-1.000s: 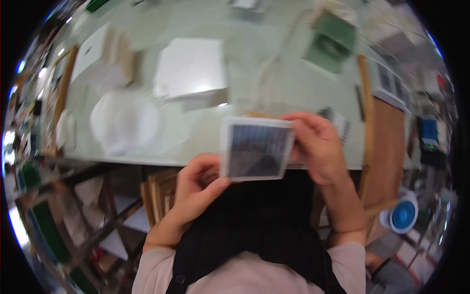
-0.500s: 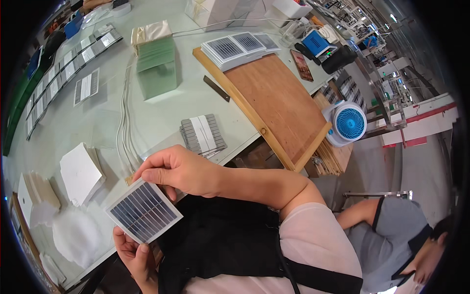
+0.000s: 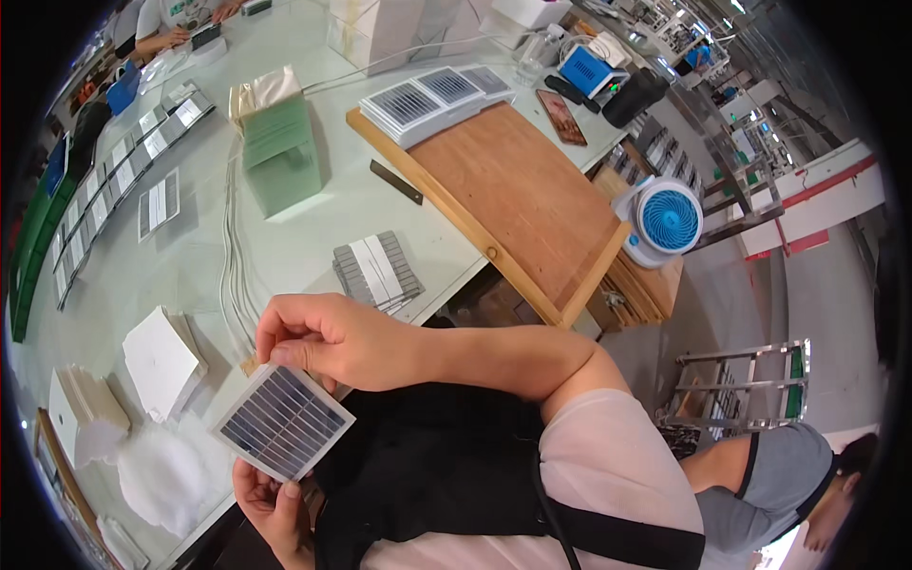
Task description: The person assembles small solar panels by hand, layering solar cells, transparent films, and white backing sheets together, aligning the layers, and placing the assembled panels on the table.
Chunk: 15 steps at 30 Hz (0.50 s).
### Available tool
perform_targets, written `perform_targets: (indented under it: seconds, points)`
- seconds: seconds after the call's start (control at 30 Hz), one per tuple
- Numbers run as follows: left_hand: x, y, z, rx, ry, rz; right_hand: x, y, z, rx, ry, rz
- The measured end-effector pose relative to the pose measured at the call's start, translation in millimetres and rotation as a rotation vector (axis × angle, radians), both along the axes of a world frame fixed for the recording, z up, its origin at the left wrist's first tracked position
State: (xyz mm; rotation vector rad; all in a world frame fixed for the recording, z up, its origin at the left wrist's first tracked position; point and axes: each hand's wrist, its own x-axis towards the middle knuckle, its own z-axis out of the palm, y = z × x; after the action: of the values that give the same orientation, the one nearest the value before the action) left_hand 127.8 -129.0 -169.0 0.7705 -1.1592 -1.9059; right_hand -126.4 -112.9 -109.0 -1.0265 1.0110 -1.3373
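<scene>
A small square solar cell panel (image 3: 282, 421) with dark blue cells and a white rim is held tilted over the near table edge, in front of my black apron. My right hand (image 3: 328, 337) pinches its upper corner with thumb and fingers. My left hand (image 3: 274, 503) grips its lower corner from below. A stack of grey cell strips (image 3: 378, 271) lies on the pale table (image 3: 285, 247) just beyond my right hand.
A wooden board (image 3: 518, 204) carries a stack of solar panels (image 3: 432, 98). A green box (image 3: 277, 152), white foam stacks (image 3: 163, 361), rows of small panels (image 3: 123, 176), a blue fan (image 3: 665, 223). A seated person (image 3: 774, 480) at lower right.
The view swung from facing the table to looking rightward along it. The panel stays in both hands, now low at my left side.
</scene>
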Motion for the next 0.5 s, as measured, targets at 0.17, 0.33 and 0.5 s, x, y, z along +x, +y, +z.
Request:
perform_targets:
  seconds: [0.17,0.33,0.5]
  points:
    - [13.8,-4.6,-13.6,-0.056,-0.072,0.006,0.2,7.1,2.8,0.12,0.078,0.017]
    - [16.1,3.5,-3.1,-0.02,-0.048,0.026,4.1,3.2,-1.8,0.127,0.098,0.08]
    - [6.7,-2.8,-11.5,0.129,0.033,-0.126,-5.0,6.7,-6.6,0.134,0.357,0.002]
